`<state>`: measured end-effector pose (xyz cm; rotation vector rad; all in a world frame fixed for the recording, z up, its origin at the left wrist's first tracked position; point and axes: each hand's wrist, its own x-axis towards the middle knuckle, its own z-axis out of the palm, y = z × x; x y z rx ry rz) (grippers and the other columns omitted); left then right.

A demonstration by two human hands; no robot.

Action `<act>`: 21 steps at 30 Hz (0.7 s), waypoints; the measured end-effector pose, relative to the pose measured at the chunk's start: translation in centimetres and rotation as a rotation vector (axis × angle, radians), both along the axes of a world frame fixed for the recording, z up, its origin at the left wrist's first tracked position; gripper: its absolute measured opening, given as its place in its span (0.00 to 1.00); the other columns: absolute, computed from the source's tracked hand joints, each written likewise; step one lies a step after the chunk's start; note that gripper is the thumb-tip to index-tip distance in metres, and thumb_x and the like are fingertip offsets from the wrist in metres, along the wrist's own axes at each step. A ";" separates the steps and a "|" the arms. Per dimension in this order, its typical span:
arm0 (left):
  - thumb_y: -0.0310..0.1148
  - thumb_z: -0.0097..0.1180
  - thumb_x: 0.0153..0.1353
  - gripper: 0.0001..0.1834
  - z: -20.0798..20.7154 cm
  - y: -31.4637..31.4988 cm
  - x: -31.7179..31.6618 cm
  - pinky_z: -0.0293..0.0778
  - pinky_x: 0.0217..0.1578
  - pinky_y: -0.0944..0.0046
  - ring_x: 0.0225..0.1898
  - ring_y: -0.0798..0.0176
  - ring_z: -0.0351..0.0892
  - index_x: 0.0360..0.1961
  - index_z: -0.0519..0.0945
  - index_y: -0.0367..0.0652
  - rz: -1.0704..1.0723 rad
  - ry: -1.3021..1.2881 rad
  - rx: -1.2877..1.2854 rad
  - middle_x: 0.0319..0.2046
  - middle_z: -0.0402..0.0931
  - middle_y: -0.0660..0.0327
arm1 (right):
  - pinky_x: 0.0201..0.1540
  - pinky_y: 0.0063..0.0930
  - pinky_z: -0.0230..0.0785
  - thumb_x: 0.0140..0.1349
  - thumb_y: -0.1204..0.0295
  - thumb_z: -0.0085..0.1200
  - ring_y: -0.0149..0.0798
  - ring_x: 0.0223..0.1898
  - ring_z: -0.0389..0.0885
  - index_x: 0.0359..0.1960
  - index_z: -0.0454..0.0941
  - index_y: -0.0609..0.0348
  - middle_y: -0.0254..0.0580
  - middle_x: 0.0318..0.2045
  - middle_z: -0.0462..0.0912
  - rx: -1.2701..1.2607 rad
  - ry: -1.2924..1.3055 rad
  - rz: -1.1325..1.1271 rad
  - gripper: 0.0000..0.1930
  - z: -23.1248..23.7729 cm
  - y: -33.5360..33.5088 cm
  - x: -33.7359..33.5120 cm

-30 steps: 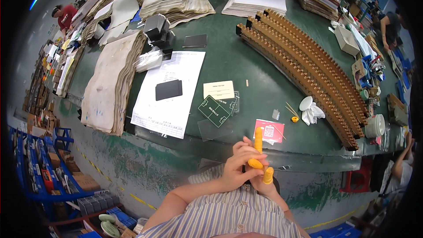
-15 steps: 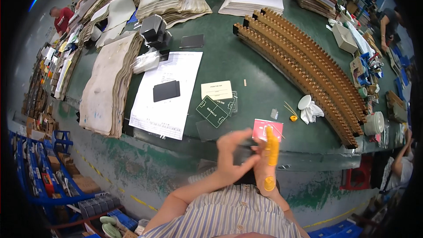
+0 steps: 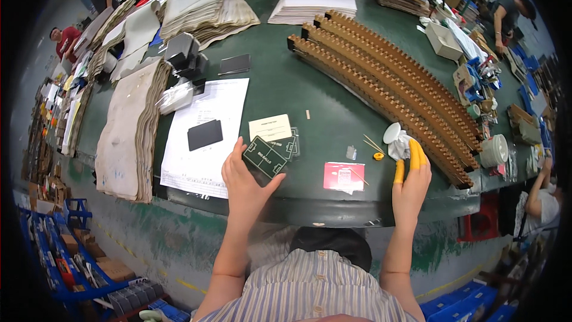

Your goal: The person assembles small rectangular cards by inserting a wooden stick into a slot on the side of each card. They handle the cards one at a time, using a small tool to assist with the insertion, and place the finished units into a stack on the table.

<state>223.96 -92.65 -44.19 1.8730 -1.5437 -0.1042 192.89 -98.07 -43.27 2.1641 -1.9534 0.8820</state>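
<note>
My left hand [image 3: 244, 182] rests at the front edge of the green table [image 3: 322, 101], fingers spread, its tips touching a dark green printed card [image 3: 266, 156]. A cream card [image 3: 270, 127] lies just beyond that one. My right hand [image 3: 411, 185] is raised over the table edge, fingers straight and together, with yellow rubber covers on three fingertips. It holds nothing and reaches toward a crumpled white cloth [image 3: 398, 138]. A red-pink card [image 3: 344, 176] lies between my hands, and a small yellow ring [image 3: 378, 156] sits near thin sticks.
A white paper sheet [image 3: 208, 134] with a black flat piece [image 3: 204, 135] lies to the left. Long brown toothed racks [image 3: 387, 83] cross the right side. Stacks of grey board [image 3: 128, 137] and paper piles fill the back and left. Other people work at the right edge and far left.
My hands were together near my chest, fitting yellow finger covers. They have since parted: the left went down to the green card, the right moved out toward the white cloth.
</note>
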 end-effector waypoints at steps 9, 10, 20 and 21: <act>0.36 0.75 0.41 0.55 0.7 0.8 -0.3 0.52 0.62 0.48 0.60 0.47 0.60 0.69 0.57 0.36 0.049 -0.103 -0.087 0.57 0.63 0.50 | 0.56 0.41 0.62 0.62 0.72 0.57 0.49 0.53 0.70 0.58 0.72 0.64 0.49 0.51 0.73 0.078 0.106 -0.057 0.23 -0.5 -2.7 0.2; 0.36 0.75 0.41 0.55 1.2 1.0 -0.6 0.52 0.62 0.48 0.61 0.47 0.59 0.69 0.57 0.36 0.024 -0.096 -0.094 0.57 0.62 0.50 | 0.54 0.42 0.62 0.61 0.71 0.58 0.50 0.50 0.71 0.57 0.74 0.63 0.49 0.47 0.73 0.036 0.119 -0.059 0.22 -0.7 -2.9 0.0; 0.35 0.75 0.38 0.52 3.5 2.1 -3.9 0.52 0.64 0.49 0.65 0.45 0.51 0.65 0.60 0.38 -0.151 0.075 -0.062 0.57 0.56 0.50 | 0.52 0.38 0.67 0.56 0.74 0.63 0.48 0.44 0.76 0.48 0.74 0.60 0.47 0.46 0.74 0.102 -0.155 -0.136 0.18 -1.0 -3.1 -0.8; 0.35 0.75 0.38 0.52 3.5 2.3 -4.0 0.52 0.64 0.49 0.65 0.45 0.51 0.64 0.60 0.38 -0.158 0.076 -0.051 0.57 0.56 0.50 | 0.51 0.36 0.67 0.57 0.75 0.62 0.44 0.45 0.75 0.49 0.73 0.60 0.44 0.46 0.74 0.049 -0.392 -0.063 0.18 -1.2 -2.8 -0.7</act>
